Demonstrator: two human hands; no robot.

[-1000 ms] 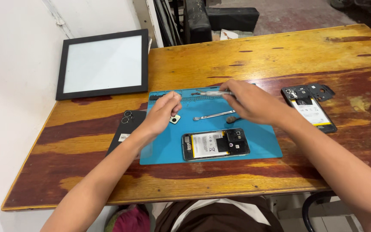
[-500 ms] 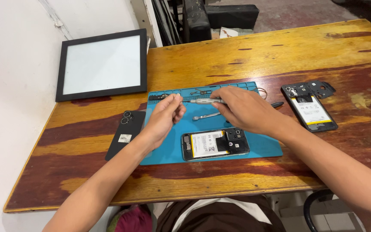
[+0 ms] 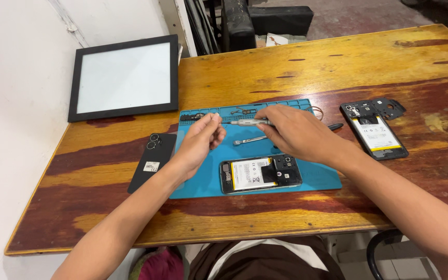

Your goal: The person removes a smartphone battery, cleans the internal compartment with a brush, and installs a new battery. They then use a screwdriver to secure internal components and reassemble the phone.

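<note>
Your right hand (image 3: 299, 132) grips a slim silver screwdriver (image 3: 250, 123) | left hand (image 3: 199, 142) pinches near its tip, contents unclear | opened phone (image 3: 260, 173) on blue mat (image 3: 208, 179)

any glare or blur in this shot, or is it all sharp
Head view: even, soft light and faint shadows; the framed white panel looks washed out; the left hand and right hand are slightly soft; the table edges bow from wide-angle distortion.

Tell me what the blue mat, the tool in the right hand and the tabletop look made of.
Blue mat: probably silicone or rubber, matte, with moulded compartments along its far edge.
Tool in the right hand: apparently metal, a slim silver-grey shaft with a dull sheen.
Tabletop: wood, with visible grain and knots under a worn, patchy glossy varnish.
</note>
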